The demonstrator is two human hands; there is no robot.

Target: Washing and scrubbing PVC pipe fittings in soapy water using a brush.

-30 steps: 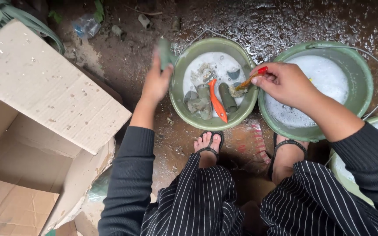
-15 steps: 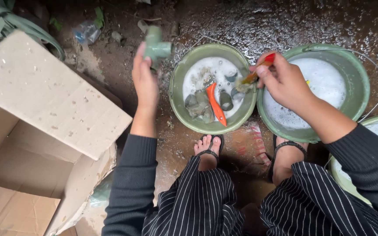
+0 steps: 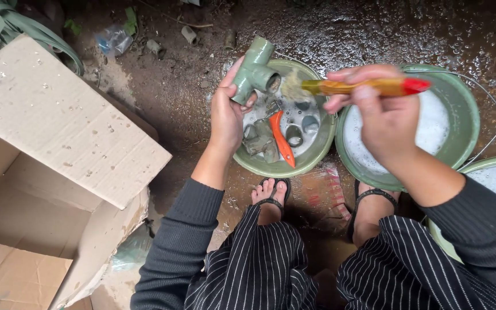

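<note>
Both hands now raised over the basin (image 3: pixel 317 150): our left hand (image 3: pixel 227 117) is gripping the lifted pipe fitting (image 3: pixel 252 72); our right hand (image 3: pixel 381 112) is pinching the brush (image 3: pixel 368 87) against its opening.

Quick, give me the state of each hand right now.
Left hand: closed, its grip on a green T-shaped pipe fitting.
Right hand: closed, holding a brush with an orange and red handle, bristles at the fitting's opening.

Soft even daylight, wet ground glinting, slight motion blur
</note>
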